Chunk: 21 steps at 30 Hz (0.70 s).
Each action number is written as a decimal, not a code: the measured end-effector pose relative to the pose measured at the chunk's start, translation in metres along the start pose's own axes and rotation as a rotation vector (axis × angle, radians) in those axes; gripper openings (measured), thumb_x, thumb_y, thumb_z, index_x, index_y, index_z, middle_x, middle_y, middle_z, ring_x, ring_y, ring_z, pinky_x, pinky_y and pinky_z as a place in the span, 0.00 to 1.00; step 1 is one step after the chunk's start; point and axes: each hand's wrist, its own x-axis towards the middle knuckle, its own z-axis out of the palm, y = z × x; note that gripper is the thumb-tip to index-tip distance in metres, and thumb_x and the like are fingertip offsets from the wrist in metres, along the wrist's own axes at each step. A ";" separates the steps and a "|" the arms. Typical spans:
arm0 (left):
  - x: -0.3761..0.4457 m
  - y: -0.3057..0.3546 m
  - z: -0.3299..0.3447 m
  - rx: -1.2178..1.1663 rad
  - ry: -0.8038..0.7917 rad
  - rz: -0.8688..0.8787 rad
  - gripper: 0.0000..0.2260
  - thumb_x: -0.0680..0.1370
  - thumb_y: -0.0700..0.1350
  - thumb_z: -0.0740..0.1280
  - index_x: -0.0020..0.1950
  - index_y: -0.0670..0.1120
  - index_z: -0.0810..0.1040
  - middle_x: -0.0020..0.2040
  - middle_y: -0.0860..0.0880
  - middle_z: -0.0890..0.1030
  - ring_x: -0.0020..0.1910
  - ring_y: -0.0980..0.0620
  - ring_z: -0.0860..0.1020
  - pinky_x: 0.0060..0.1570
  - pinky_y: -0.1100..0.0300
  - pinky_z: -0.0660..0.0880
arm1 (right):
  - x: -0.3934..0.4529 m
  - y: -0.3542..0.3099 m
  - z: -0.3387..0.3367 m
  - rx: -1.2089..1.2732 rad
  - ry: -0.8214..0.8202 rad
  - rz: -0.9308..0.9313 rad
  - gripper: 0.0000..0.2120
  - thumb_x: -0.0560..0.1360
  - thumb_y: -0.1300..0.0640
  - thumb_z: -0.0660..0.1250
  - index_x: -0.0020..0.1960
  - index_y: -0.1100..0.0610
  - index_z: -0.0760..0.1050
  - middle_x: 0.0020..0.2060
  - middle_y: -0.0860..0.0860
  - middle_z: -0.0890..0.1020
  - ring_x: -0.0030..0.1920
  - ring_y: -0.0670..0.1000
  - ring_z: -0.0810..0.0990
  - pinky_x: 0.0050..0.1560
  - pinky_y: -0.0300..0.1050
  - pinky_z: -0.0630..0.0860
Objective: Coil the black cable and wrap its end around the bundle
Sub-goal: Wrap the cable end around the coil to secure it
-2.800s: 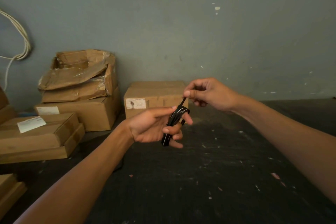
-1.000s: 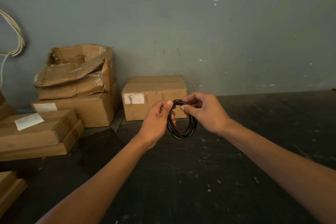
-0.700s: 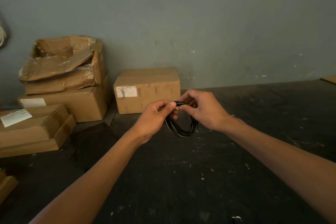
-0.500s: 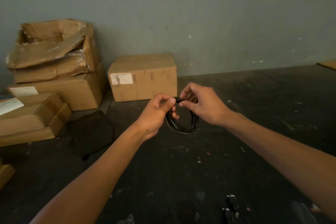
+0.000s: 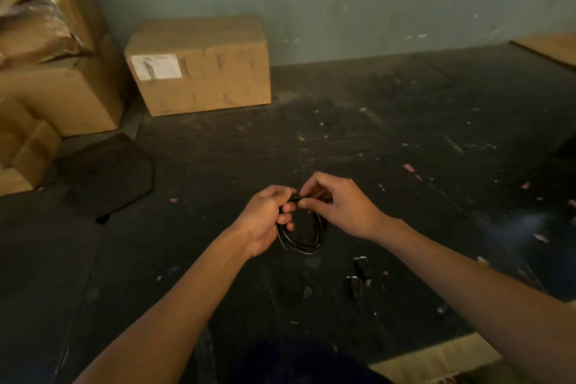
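Both hands, left and right, pinch the coiled black cable above a dark speckled floor by cardboard boxes.

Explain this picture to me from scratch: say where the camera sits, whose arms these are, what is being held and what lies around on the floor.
There is no machine here. The single view comes from a wide-angle camera worn on a person's head, looking forward and down, so the two bare arms reaching in from the bottom are the wearer's own.

The left hand grips one side of a coiled black cable, a small round bundle of loops hanging in the air. The right hand pinches the cable at the top of the coil, right beside the left thumb; whether that is the loose end is too small to tell.

Below is a dark, scuffed floor with bits of litter. A labelled cardboard box stands against the grey wall, more boxes are stacked at left, a flat dark sheet lies near them, and two small dark pieces lie near the hands.
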 end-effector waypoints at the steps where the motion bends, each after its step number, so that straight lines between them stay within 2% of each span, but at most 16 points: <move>1: 0.000 -0.009 -0.001 0.035 0.021 -0.002 0.07 0.83 0.41 0.57 0.56 0.42 0.74 0.31 0.51 0.70 0.25 0.57 0.65 0.32 0.58 0.68 | -0.009 0.008 0.004 0.027 0.008 0.045 0.07 0.74 0.56 0.72 0.51 0.53 0.77 0.43 0.47 0.83 0.44 0.43 0.82 0.46 0.38 0.79; 4: -0.001 -0.032 -0.007 0.116 0.092 -0.020 0.07 0.83 0.41 0.57 0.54 0.42 0.75 0.32 0.50 0.69 0.26 0.57 0.65 0.32 0.58 0.67 | -0.033 0.032 0.010 -0.068 -0.016 0.261 0.04 0.76 0.51 0.69 0.49 0.47 0.75 0.41 0.45 0.81 0.42 0.43 0.81 0.41 0.38 0.76; 7: -0.001 -0.046 -0.015 0.156 0.168 -0.042 0.08 0.83 0.41 0.57 0.56 0.42 0.75 0.33 0.49 0.69 0.27 0.56 0.66 0.33 0.58 0.67 | -0.051 0.050 0.014 -0.286 -0.253 0.542 0.04 0.77 0.48 0.67 0.46 0.46 0.72 0.43 0.47 0.80 0.43 0.47 0.80 0.40 0.42 0.76; 9: 0.000 -0.053 -0.020 0.167 0.199 -0.056 0.08 0.83 0.41 0.57 0.56 0.43 0.75 0.34 0.49 0.70 0.29 0.56 0.67 0.33 0.58 0.68 | -0.062 0.054 0.020 -0.353 -0.411 0.660 0.06 0.77 0.47 0.67 0.46 0.47 0.71 0.44 0.48 0.80 0.42 0.47 0.80 0.39 0.43 0.76; 12: 0.001 -0.059 -0.023 0.176 0.212 -0.060 0.07 0.83 0.41 0.58 0.56 0.44 0.75 0.34 0.50 0.70 0.29 0.56 0.67 0.32 0.59 0.69 | -0.073 0.055 0.027 -0.469 -0.586 0.662 0.08 0.77 0.48 0.67 0.50 0.51 0.71 0.49 0.51 0.78 0.47 0.49 0.78 0.44 0.45 0.75; 16: 0.001 -0.061 -0.025 0.236 0.206 -0.050 0.07 0.83 0.43 0.58 0.56 0.45 0.75 0.37 0.49 0.71 0.31 0.55 0.69 0.32 0.59 0.69 | -0.074 0.051 0.033 -0.490 -0.657 0.676 0.14 0.77 0.56 0.67 0.61 0.54 0.70 0.59 0.54 0.76 0.55 0.52 0.77 0.54 0.47 0.76; 18: 0.000 -0.061 -0.026 0.287 0.209 -0.023 0.07 0.83 0.44 0.58 0.56 0.47 0.75 0.39 0.48 0.72 0.33 0.54 0.69 0.33 0.59 0.70 | -0.070 0.048 0.034 -0.489 -0.683 0.676 0.13 0.77 0.57 0.67 0.60 0.52 0.70 0.57 0.53 0.75 0.53 0.51 0.77 0.50 0.45 0.75; 21: -0.003 -0.059 -0.026 0.393 0.227 0.049 0.07 0.83 0.45 0.58 0.54 0.51 0.75 0.42 0.48 0.73 0.35 0.53 0.70 0.34 0.59 0.71 | -0.058 0.042 0.031 -0.349 -0.648 0.683 0.13 0.76 0.57 0.69 0.56 0.50 0.67 0.48 0.49 0.77 0.44 0.47 0.78 0.40 0.41 0.74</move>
